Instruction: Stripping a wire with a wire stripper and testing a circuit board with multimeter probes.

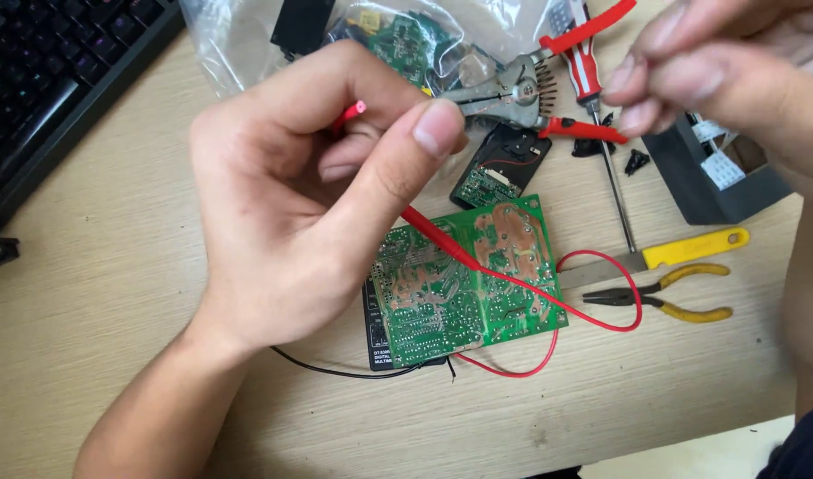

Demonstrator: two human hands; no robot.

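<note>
My left hand (282,204) pinches a slim red probe (438,235), its tip touching the green circuit board (469,279) on the worktop (96,302). My right hand (717,80), above the board, has fingers closed; what they hold I cannot tell.

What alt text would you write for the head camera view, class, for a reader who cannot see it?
A left hand pinches a red multimeter probe, its tip on a green circuit board lying on a wooden desk. The right hand hovers above, fingers pinched. Yellow-handled pliers, a wire stripper and a red screwdriver lie nearby.
</note>
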